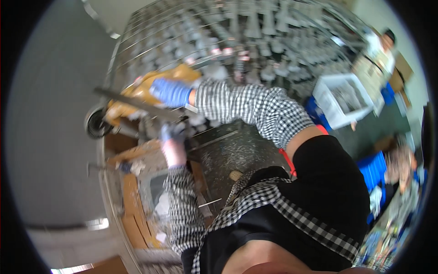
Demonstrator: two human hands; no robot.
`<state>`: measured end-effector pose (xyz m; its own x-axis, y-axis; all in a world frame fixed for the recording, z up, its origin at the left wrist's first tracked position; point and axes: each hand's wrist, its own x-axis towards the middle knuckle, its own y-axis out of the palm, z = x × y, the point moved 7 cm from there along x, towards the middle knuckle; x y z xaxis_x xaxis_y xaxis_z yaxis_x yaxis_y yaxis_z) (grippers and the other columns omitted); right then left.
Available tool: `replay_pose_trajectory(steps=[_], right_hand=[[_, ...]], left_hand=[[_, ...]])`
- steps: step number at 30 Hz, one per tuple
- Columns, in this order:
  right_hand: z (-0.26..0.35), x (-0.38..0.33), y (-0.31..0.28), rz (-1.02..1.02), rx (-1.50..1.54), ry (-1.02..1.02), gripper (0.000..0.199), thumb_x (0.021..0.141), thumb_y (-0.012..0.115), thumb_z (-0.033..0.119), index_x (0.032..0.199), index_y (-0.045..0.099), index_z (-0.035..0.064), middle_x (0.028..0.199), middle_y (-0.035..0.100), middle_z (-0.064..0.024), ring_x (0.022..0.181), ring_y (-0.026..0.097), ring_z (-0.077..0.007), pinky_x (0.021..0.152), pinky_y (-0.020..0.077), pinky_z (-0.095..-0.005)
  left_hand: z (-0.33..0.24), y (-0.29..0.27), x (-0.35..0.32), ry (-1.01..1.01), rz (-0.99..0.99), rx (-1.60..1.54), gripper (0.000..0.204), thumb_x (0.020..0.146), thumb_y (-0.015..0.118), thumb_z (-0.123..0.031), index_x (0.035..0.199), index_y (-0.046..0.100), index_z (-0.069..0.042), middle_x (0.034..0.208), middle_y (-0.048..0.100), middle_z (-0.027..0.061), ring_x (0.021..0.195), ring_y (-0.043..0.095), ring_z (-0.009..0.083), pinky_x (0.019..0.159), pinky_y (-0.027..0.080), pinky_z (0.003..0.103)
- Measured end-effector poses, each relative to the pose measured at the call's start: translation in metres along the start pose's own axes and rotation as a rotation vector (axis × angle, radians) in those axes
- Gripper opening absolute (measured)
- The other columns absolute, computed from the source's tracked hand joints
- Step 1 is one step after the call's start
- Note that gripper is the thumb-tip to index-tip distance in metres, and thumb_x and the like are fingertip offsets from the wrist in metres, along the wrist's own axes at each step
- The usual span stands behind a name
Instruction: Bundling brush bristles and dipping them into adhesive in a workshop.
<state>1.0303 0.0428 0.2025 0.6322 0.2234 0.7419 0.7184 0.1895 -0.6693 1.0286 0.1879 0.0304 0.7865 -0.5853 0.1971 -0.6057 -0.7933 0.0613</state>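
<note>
Head view: a crumpled tan sheet (185, 72) is touched by the blue-gloved right hand (171, 92) at the near-left corner of a rack (126, 47) of pale pieces.

Any lettering is blurred beyond reading. The right arm is stretched leftward in a black-and-white checked sleeve (235, 101), with the back of the glove shown; its fingers seem to be held close together, but whether the sheet is pinched cannot be told. The left forearm is raised steeply, and the left hand (173, 141) is placed below the right, just beside the lower end of a grey bar (132, 103), by which the sheet is crossed; its finger state cannot be told through the blur.
</note>
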Motion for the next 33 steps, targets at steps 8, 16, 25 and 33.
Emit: replay_pose_trajectory(steps=[8,16,25,33], right_hand=[[0.065,-0.207,-0.075,0.079,0.910,0.628,0.028,0.105,0.049,0.032,0.110,0.058,0.0064,0.096,0.065,-0.0173,0.083,0.065,-0.0351,0.071,0.0516,-0.0425],[0.120,-0.310,-0.024,0.173,0.923,0.713,0.023,0.103,0.051,0.024,0.114,0.059,0.0044,0.098,0.065,-0.0175,0.091,0.065,-0.0336,0.076,0.0524,-0.0422],[0.081,-0.482,0.037,0.662,0.829,1.111,0.042,0.097,0.051,0.043,0.122,0.066,0.0126,0.121,0.067,-0.0125,0.114,0.063,-0.0316,0.098,0.0483,-0.0434],[0.054,-0.790,0.044,1.514,0.358,0.978,0.026,0.089,0.055,0.031,0.090,0.068,0.0098,0.092,0.070,-0.0131,0.090,0.068,-0.0323,0.082,0.0531,-0.0459]], left_hand=[[-0.147,0.104,-0.056,0.174,-0.155,-0.131,0.067,0.106,0.043,-0.044,0.151,0.030,0.004,0.144,0.046,0.0244,0.129,0.051,0.0322,0.109,0.042,0.048],[-0.071,0.123,-0.074,0.020,0.047,-0.106,0.049,0.108,0.043,-0.041,0.133,0.049,0.001,0.066,0.038,-0.0039,0.055,0.031,0.0061,0.052,0.030,0.021],[-0.003,0.131,-0.091,-0.354,0.270,0.260,0.030,0.106,0.052,-0.031,0.107,0.063,-0.003,0.070,0.049,-0.0057,0.061,0.038,0.0018,0.056,0.030,0.019],[0.097,0.105,-0.245,-1.003,0.305,0.280,0.016,0.100,0.061,-0.014,0.102,0.071,-0.002,0.082,0.068,0.0023,0.071,0.055,0.0079,0.066,0.047,0.026]])
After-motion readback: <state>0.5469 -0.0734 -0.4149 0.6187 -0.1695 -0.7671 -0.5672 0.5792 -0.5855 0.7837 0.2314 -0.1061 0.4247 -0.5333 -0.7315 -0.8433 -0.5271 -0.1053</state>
